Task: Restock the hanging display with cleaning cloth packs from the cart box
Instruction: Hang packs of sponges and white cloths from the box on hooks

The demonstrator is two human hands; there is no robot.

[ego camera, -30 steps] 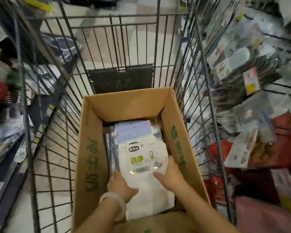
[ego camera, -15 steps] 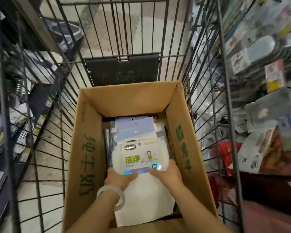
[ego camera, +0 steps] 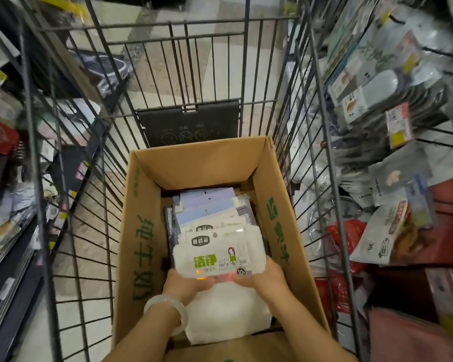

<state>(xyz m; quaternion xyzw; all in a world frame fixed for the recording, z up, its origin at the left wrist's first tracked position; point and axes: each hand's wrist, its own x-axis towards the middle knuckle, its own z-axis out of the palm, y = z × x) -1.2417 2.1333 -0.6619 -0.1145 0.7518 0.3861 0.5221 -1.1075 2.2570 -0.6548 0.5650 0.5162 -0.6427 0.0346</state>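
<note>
- Both your hands, left (ego camera: 186,282) and right (ego camera: 264,276), now grip the near edge of the top pack (ego camera: 215,253); a second ago they only reached for it.
- The pack is a little raised, still inside the box (ego camera: 141,231).
- The lift has begun; the display (ego camera: 392,113) waits at your right.

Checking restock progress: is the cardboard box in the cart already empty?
No, the cardboard box holds a stack of cleaning cloth packs, the front ones gripped by both hands.

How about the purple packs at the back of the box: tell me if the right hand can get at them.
Probably yes. The box is open-topped and nothing covers the purple packs, but the right hand is holding the front pack.
</note>
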